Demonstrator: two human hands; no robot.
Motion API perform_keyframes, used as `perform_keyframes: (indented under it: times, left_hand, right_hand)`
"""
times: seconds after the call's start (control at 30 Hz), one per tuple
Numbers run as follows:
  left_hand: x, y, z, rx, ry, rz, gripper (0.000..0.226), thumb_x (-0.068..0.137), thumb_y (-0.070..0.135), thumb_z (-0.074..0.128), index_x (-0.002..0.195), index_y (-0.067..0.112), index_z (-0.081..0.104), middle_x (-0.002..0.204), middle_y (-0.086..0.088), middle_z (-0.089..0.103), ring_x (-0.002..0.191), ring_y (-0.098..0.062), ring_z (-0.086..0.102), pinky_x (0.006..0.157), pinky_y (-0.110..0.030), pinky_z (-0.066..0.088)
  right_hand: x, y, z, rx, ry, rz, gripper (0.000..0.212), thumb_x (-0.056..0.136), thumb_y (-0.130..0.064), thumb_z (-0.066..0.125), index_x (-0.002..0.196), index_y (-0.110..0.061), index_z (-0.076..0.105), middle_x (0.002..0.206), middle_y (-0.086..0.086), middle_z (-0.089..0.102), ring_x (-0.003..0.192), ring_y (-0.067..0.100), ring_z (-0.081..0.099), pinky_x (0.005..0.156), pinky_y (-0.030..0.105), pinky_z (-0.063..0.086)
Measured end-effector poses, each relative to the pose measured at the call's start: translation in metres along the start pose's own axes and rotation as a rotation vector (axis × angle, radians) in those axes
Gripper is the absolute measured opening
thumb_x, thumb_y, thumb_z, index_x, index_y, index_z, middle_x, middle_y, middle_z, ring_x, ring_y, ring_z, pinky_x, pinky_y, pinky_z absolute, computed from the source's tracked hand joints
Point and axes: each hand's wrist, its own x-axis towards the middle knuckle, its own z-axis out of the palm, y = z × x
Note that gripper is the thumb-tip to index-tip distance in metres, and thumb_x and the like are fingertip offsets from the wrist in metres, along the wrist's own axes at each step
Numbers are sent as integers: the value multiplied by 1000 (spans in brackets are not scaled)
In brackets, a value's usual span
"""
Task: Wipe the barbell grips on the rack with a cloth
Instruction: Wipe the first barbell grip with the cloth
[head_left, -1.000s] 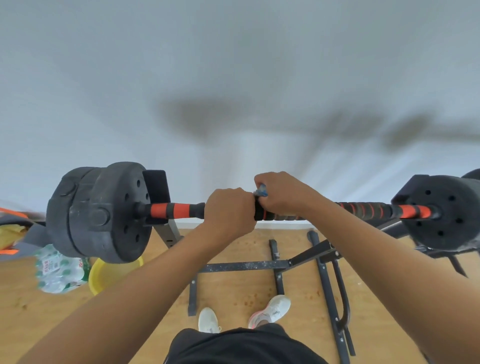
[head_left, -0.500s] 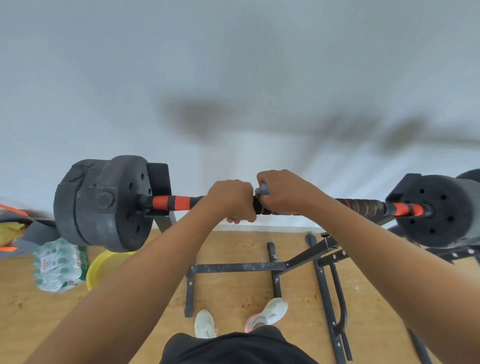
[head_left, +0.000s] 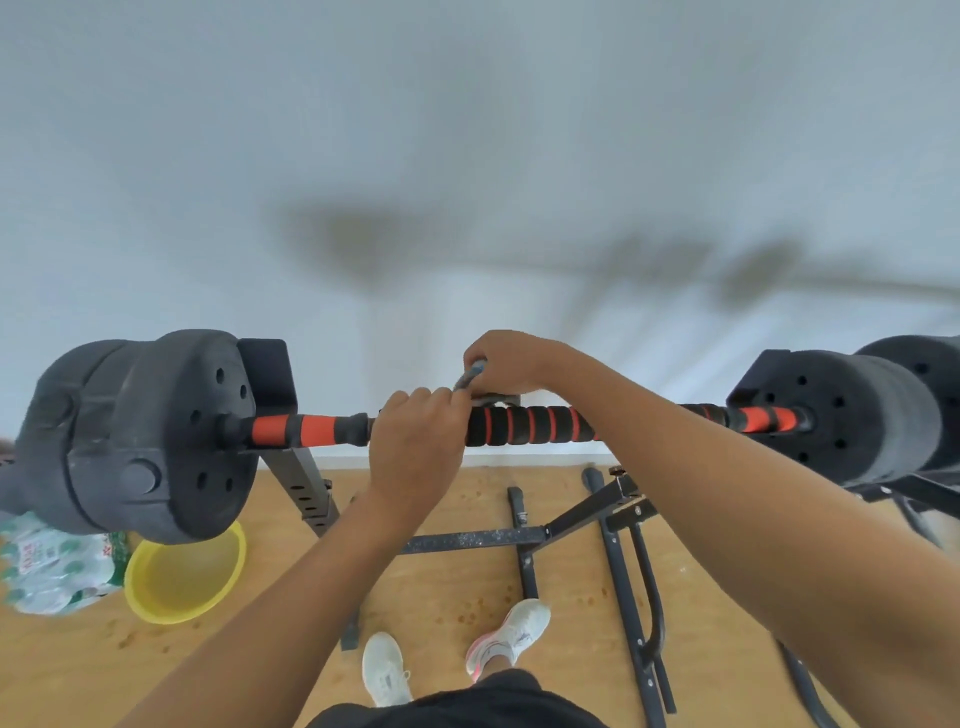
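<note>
A barbell (head_left: 524, 426) with black-and-orange foam grips lies across a black rack (head_left: 306, 488), with dark weight plates (head_left: 145, 441) at both ends. My left hand (head_left: 415, 441) is wrapped around the bar near its middle. Just above the bar, my right hand (head_left: 506, 364) pinches a small grey-blue cloth (head_left: 470, 376), lifted off the grip. The cloth is mostly hidden by my fingers.
A yellow basin (head_left: 187, 577) and a pack of water bottles (head_left: 47, 566) sit on the wooden floor at the left. Black rack legs (head_left: 524, 540) spread across the floor ahead of my white shoes (head_left: 384, 670). A white wall stands behind.
My right hand has come up off the bar with the cloth, uncovering the striped grip to the right of my left hand. The view has shifted closer and to the right.
</note>
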Motion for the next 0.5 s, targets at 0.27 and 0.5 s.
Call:
perform_keyframes:
  times: [0.27, 0.5]
  left_hand:
    - [-6, -6, -2, -13, 34, 137, 17, 90, 23, 64, 86, 15, 50, 70, 0, 43, 62, -18, 35, 57, -31, 29]
    - [23, -1, -14, 82, -384, 53, 19, 87, 22, 67, 79, 23, 49, 58, 7, 38, 52, -17, 45, 54, -29, 32]
  right_hand:
    - [-22, 26, 7, -187, 202, -158, 11, 83, -30, 53, 81, -29, 63, 81, -12, 62, 80, 13, 60, 70, 38, 55]
    - [-45, 22, 13, 31, 110, -88, 24, 94, -25, 47, 79, -23, 66, 67, -3, 67, 58, 15, 67, 55, 34, 57]
